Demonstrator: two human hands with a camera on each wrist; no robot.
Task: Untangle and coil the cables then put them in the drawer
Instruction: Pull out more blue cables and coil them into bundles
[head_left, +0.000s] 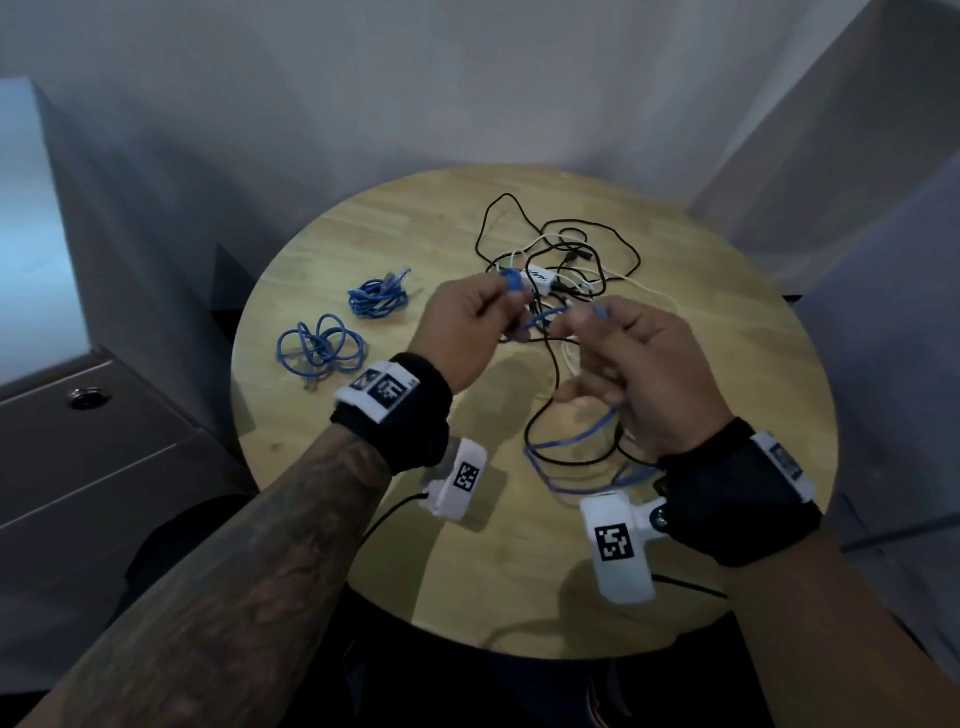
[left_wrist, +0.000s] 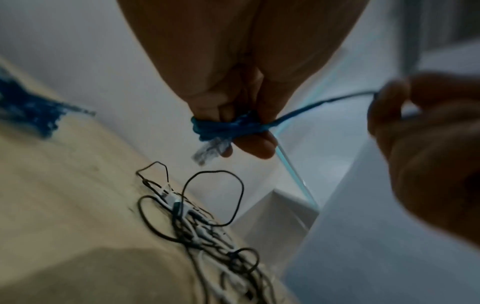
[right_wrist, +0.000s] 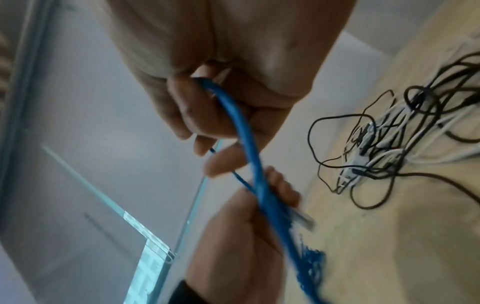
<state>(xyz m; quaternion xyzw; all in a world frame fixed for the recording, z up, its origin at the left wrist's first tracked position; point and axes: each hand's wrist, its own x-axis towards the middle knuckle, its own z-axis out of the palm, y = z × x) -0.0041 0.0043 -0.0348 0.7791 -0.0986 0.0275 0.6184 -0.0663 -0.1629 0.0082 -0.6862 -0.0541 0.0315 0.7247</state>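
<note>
No legible text; wrist camera housings (head_left: 618, 545) bear square black-white coded markers only

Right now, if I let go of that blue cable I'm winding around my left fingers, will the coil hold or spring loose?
The blue cable would probably loosen: it is wound tightly round the left hand fingers, with nothing tying it. It looks fairly springy, arcing smoothly out of the right hand instead of hanging limp. The two blue coils on the table have spread into loose loops, which suggests the same.

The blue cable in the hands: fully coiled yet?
Partly: some turns wound on the left hand; the blue cable runs on to the right hand.
</note>
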